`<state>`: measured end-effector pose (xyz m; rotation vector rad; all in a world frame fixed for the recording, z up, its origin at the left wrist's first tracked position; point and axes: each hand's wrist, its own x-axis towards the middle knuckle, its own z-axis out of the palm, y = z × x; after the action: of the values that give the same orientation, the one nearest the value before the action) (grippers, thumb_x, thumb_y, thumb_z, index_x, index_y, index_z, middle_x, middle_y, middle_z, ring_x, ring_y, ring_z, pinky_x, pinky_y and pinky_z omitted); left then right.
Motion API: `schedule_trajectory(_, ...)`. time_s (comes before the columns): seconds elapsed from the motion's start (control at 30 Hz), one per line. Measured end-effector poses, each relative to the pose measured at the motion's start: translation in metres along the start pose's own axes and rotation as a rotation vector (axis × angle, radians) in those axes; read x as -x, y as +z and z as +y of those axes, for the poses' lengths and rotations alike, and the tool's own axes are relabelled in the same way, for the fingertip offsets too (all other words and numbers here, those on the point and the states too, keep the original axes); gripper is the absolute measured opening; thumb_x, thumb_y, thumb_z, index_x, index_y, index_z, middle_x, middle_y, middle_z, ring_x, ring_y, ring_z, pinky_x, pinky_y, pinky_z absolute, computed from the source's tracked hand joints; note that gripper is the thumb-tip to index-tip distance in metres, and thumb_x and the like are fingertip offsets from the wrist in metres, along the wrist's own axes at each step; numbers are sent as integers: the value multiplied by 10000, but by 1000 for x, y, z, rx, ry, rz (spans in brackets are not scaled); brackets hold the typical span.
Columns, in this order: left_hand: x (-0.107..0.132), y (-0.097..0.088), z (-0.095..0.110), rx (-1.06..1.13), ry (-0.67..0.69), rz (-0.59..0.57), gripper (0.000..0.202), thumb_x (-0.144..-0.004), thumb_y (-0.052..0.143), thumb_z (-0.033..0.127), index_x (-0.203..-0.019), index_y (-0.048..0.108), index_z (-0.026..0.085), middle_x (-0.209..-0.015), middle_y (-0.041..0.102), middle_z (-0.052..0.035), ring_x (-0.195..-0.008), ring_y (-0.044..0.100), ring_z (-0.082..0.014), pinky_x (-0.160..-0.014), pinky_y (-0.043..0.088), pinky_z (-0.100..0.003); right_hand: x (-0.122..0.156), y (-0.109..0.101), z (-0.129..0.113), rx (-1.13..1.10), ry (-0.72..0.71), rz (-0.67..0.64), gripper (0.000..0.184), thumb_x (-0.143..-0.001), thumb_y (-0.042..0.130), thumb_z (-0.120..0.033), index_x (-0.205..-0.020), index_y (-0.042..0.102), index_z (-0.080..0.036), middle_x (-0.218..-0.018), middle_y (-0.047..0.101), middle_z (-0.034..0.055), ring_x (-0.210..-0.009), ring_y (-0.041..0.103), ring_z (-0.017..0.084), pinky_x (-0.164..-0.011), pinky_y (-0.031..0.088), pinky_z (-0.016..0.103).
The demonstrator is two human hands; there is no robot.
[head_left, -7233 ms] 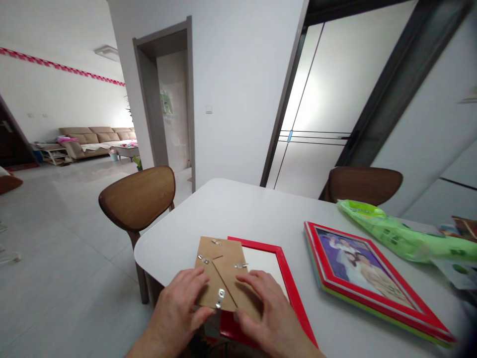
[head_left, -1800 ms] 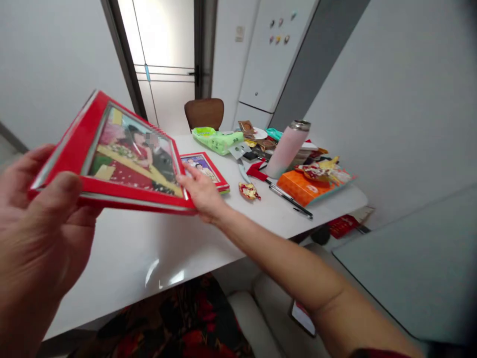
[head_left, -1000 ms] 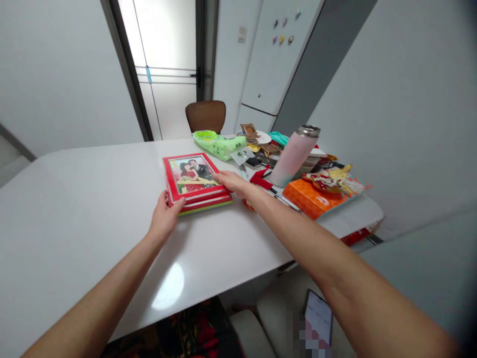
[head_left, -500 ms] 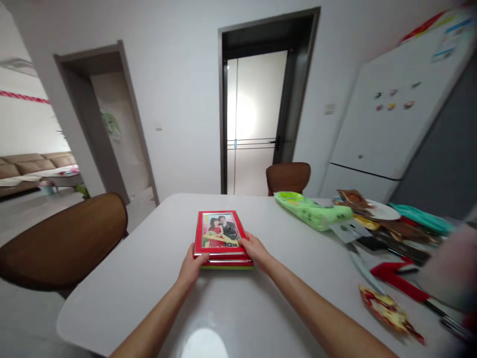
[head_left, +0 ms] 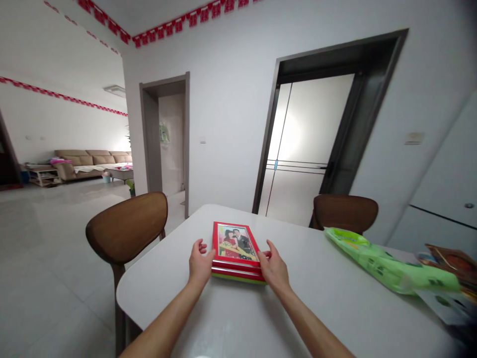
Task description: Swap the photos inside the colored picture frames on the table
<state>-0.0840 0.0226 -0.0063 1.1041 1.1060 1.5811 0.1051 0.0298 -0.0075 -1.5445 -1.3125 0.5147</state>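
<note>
Red rectangular photo-frame stack [head_left: 237, 252], green-based, on glossy white table [head_left: 305, 283]: my left hand [head_left: 200, 264] and right hand [head_left: 275, 267] have loosened, thumbs perhaps touching, pile seemingly settled.

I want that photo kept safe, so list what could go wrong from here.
The top frame might slide, being stacked on the red frame below. Uneven pressure from the left hand or right hand, at opposite sides, could skew the stack. The table looks glossy, so the stack might slip.
</note>
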Motion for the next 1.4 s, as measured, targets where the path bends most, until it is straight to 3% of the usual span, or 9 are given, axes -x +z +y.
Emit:
schedule_trajectory(0.3, 46, 49, 107, 351, 123, -480, 790, -599, 572, 168, -1295, 204, 231, -533, 454, 99, -449, 414, -70, -472, 344, -186, 68, -15, -114, -860, -279, -275, 717, -661, 468, -167, -1308, 179, -277, -474, 321, -112, -426, 295, 65, -452, 294, 196)
schedule_trajectory(0.43, 58, 43, 103, 464, 55, -513, 868, -586, 620, 151, -1306, 140, 217, -538, 477, 101, -468, 437, -71, -493, 338, -185, 79, -16, -113, -860, -194, -330, 736, -626, 497, -148, -1298, 220, -259, -452, 336, -115, -413, 295, 59, -428, 267, 186)
schedule_trajectory(0.53, 55, 35, 92, 515, -60, -387, 722, -561, 688, 244, -1191, 336, 222, -553, 499, 94, -444, 426, -55, -463, 310, -162, 76, -11, -105, -993, -78, -279, 557, -676, 518, -248, -1210, 360, -240, -468, 379, -103, -400, 317, 55, -403, 263, 180)
schedule_trajectory(0.6, 49, 31, 86, 522, -154, -341, 426, -611, 646, 418, -925, 507, 166, -501, 480, 80, -395, 393, -41, -413, 268, -146, 71, -9, -102, -1076, 49, -242, 280, -704, 502, -366, -925, 544, -200, -486, 423, -78, -388, 340, 46, -386, 270, 176)
schedule_trajectory(0.67, 44, 26, 82, 492, -248, -369, 460, -689, 472, 595, -620, 496, 141, -408, 428, 61, -329, 341, -39, -357, 202, -148, 67, -7, -100, -1091, 149, -262, 333, -711, 468, -464, -580, 517, -163, -439, 416, -59, -347, 330, 38, -352, 255, 176)
schedule_trajectory(0.8, 38, 23, 77, 421, -409, -469, 665, -748, 143, 689, -415, 377, 163, -307, 376, 24, -251, 268, -51, -314, 126, -171, 64, 1, -98, -915, 193, -400, 554, -716, 309, -624, -382, 315, -182, -313, 252, -79, -260, 204, 31, -297, 177, 182)
schedule_trajectory(0.93, 38, 22, 65, 368, -479, -463, 703, -729, 86, 714, -393, 366, 164, -293, 374, 25, -234, 256, -48, -306, 126, -173, 60, 14, -84, -273, -62, -321, 559, -738, 89, -638, -426, 267, -211, -330, 258, -71, -285, 263, 65, -330, 265, 217)
schedule_trajectory(1.13, 53, 8, 9, 237, -603, -327, 577, -682, 415, 667, -488, 469, 127, -350, 460, 20, -265, 349, -39, -319, 170, -142, 34, 24, -40, 209, -296, -218, 223, -597, 600, -374, -704, 549, -184, -759, 573, 54, -759, 500, 208, -689, 355, 344)
schedule_trajectory(1.4, 66, 15, -28, 341, -405, -130, 382, -632, 611, 431, -857, 535, 132, -706, 617, -40, -609, 584, -144, -525, 423, -214, 61, 20, -34, 513, -520, -374, 147, -597, 595, -227, -737, 569, -192, -815, 582, 46, -832, 493, 206, -793, 306, 362)
